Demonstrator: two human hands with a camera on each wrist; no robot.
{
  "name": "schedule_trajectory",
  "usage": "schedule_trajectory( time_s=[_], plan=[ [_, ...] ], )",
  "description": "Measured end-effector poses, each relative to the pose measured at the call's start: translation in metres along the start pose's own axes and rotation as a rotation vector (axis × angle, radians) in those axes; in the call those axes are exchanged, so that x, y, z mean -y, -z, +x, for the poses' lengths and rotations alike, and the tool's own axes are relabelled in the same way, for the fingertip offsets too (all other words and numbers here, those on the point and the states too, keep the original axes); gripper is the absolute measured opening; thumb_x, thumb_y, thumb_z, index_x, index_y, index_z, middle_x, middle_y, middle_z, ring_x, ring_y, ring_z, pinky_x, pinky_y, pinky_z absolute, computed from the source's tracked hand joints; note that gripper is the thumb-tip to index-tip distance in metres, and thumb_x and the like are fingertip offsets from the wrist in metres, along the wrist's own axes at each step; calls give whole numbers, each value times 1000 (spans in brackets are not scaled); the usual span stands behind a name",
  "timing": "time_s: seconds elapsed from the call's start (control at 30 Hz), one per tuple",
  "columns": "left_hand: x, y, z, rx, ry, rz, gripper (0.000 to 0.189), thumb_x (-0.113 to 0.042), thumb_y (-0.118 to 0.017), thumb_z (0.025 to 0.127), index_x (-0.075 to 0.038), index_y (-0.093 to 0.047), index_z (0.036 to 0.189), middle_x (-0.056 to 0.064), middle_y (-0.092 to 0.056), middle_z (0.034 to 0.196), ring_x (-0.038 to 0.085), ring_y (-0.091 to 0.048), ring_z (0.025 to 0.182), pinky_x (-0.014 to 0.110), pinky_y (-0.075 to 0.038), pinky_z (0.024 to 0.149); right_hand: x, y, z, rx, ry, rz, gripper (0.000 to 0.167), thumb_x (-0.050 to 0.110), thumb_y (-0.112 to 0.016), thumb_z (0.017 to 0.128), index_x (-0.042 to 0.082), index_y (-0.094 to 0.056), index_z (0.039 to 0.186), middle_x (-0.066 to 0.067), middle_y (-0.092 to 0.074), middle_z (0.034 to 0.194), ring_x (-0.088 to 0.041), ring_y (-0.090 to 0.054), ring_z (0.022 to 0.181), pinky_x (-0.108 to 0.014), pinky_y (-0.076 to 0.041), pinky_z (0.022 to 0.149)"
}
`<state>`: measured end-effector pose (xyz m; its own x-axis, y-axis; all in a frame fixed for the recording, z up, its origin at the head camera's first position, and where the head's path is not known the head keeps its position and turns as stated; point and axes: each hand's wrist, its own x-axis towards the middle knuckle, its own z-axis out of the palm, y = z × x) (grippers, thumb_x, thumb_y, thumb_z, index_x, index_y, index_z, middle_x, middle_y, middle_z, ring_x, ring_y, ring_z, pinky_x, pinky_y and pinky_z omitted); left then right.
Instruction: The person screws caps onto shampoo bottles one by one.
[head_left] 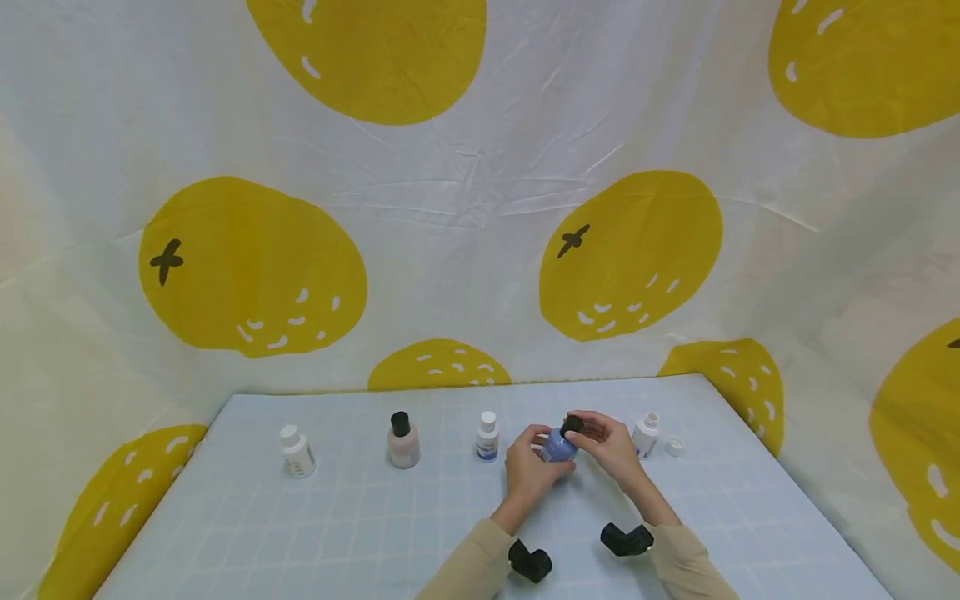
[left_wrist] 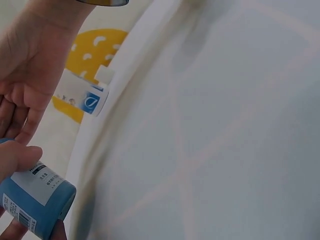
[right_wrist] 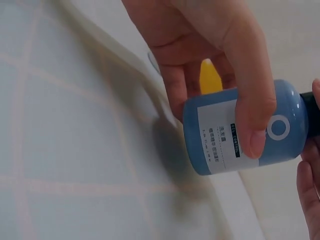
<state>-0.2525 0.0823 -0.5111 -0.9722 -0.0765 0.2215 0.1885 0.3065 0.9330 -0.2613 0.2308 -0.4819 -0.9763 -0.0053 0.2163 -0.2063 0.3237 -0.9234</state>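
Observation:
A small blue shampoo bottle [head_left: 558, 448] with a black cap [head_left: 573, 423] is held tilted above the table. My left hand [head_left: 528, 468] grips its body, the thumb lying across the white label in the right wrist view. The fingers of my right hand [head_left: 609, 446] pinch the cap, which sits on the bottle's neck. In the left wrist view, the lower part of the blue bottle [left_wrist: 55, 200] shows at the lower left. Just beyond my right hand stands an uncapped white bottle [head_left: 646, 433], its white cap [head_left: 675, 447] lying on the table beside it.
To the left stand a capped white bottle with a blue label [head_left: 487, 437], a pale pink bottle with a black cap [head_left: 403, 442] and another capped white bottle [head_left: 297, 452]. A fruit-patterned curtain [head_left: 465, 250] hangs behind the light blue checked table [head_left: 360, 542].

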Motion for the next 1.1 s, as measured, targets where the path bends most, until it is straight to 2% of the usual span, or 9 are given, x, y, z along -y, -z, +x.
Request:
schedule_trajectory(
  time_s=[0.17,0.37,0.67,0.93,1.1],
  plan=[
    [-1,-1,2,-22,-18,0,49,-14,-91,59,-17,-66,101,0,-69,90,5,-55,73,22,-44,66,4,-3,-1,-62,22,-59,38,11,-74,83,-3,-64,116,-22,-68,111,2,-61,89,-13,-49,81],
    [-2,-2,1,-38,-26,20,49,-16,-91,59,-17,-66,100,0,-70,89,5,-56,73,21,-45,65,7,-5,-1,-90,11,-73,36,9,-75,82,-1,-65,115,-20,-69,108,-4,-63,90,-15,-49,80],
    [-2,-6,2,-55,-23,36,49,-16,-92,57,-17,-65,98,-1,-69,88,7,-58,74,22,-47,62,6,-7,-2,-136,-3,-93,36,10,-75,82,-2,-65,115,-20,-69,107,1,-62,86,-15,-49,78],
    [-5,-10,4,-101,-20,86,49,-17,-93,55,-18,-66,96,-2,-70,86,10,-61,76,26,-46,66,6,-6,1,-143,-25,-66,38,10,-74,83,-2,-64,117,-21,-68,111,2,-61,86,-14,-48,79],
    [-6,-13,5,-110,-20,109,49,-18,-92,56,-19,-65,97,-2,-69,86,11,-60,77,28,-45,67,5,-5,3,-146,-37,-90,37,11,-74,83,0,-65,117,-19,-69,111,-3,-63,89,-15,-48,80]
  ],
)
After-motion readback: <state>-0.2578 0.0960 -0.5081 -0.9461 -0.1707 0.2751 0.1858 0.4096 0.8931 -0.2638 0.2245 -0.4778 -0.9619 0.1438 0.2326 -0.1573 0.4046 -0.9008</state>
